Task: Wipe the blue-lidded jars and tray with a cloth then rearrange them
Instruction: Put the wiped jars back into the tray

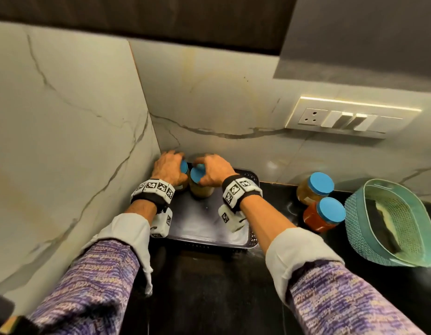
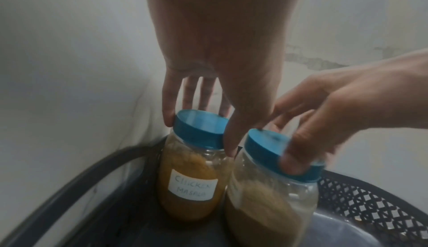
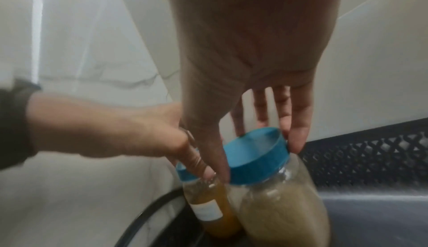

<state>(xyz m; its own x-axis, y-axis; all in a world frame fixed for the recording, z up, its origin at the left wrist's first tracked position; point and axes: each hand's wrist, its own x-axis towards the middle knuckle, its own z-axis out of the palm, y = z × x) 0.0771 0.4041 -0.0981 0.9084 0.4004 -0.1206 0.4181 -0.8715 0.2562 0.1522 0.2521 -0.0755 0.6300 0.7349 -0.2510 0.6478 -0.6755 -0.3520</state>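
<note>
Gripping two jars by their blue lids, the hands work at the far left corner of the dark tray (image 1: 209, 235), which sits on the black tabletop (image 1: 209, 286) against the marble wall (image 1: 64, 117); the left hand (image 1: 168, 169) curls its fingers and thumb round the lid of the chicken masala jar (image 2: 190, 181), and the right hand (image 1: 215, 171) does the same on the pale-powder jar (image 2: 271, 201) just beside it. Only the left wrist view shows the white handwritten label reading "CHICKEN MASALA", facing the near side, and the orange-brown powder behind it; the head view hides most of that jar under the left hand. From the right wrist view the pale jar's beige contents and the tray's lattice side wall (image 3: 370, 159) come through, with the labelled jar partly tucked behind the right thumb. The head view alone takes in two more jars standing outside the tray on the tabletop to the right, a yellowish jar (image 1: 314, 188) and a red jar (image 1: 323, 215), touching or nearly so, and beside them a teal mesh basket (image 1: 359, 228); a switch plate (image 1: 349, 118) sits on the wall above. Both held jars have their long axes near vertical, lids up; the pale jar looks slightly tilted, though blur makes this uncertain.
</note>
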